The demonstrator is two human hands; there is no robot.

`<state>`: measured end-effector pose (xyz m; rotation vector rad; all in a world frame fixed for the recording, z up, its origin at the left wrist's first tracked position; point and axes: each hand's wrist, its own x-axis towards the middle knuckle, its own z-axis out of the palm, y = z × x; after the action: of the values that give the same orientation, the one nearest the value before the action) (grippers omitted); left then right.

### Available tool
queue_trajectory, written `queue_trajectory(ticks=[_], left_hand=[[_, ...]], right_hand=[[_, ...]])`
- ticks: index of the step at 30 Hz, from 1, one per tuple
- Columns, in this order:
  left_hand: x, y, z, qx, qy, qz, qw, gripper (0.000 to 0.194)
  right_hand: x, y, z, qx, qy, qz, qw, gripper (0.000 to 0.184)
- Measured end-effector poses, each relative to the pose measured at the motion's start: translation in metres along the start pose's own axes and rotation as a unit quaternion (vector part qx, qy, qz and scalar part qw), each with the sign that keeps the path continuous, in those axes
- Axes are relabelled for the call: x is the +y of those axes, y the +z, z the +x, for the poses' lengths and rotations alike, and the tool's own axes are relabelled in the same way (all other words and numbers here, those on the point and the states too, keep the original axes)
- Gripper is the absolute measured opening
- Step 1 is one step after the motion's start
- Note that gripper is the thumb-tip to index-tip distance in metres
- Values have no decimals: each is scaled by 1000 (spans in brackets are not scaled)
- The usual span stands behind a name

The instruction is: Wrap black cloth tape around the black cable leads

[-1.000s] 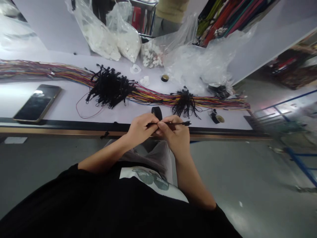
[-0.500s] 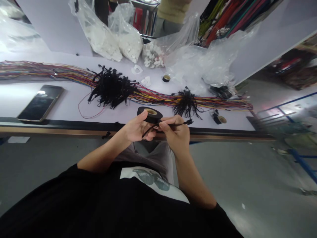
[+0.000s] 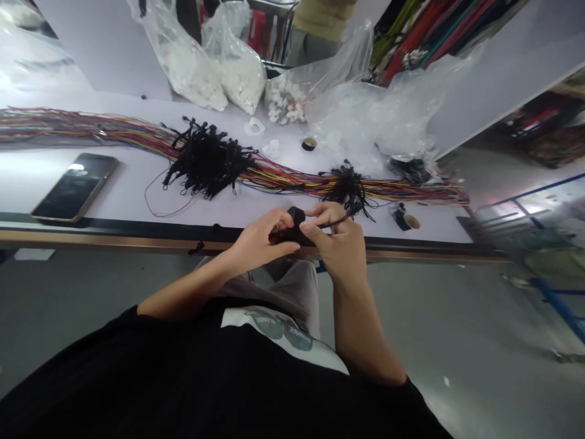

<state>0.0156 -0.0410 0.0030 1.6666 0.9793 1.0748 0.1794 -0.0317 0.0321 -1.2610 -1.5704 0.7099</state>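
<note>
One roll of black tape [image 3: 297, 216] is between a person's left hand [image 3: 262, 236] and right hand [image 3: 340, 241], at the front edge of a white table [image 3: 128, 201]. The left hand's fingers curl against the roll, thumb apart; whether they grip it, I cannot tell. The right hand's thumb and fingers are pinched on a thin black cord [image 3: 342, 218]. Behind, a long bundle of coloured wires [image 3: 283, 178] crosses the table, bearing two clumps of black cords [image 3: 208, 160]. A phone [image 3: 75, 187] lies at the left; clear plastic bags [image 3: 244, 79] rest along the back.
</note>
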Motion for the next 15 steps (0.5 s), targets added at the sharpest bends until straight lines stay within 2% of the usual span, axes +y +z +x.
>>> queue_trajectory(ticks=[2,5,10,12,14,15], left_hand=[[0,8,5,54,2,51,997,15],[-3,13,10,87,24,89,992,6],[-8,12,10,125,43,117,984,9],[-7,15,7,134,36,77,987,8],[-5,19,4,149,10,-25,988,2],[-3,21,3,158,-13,-89,983,10]], right_hand=[[-4,1,-2,29,-29,-32,999,19],[-6,5,-6,44,-19,-39,998,19],[-5,14,-11,-39,20,-12,999,11],[-4,16,-11,-22,5,-34,999,12],[-3,18,-10,20,-35,-69,997,11],[-2,18,-9,38,-55,-81,994,11]])
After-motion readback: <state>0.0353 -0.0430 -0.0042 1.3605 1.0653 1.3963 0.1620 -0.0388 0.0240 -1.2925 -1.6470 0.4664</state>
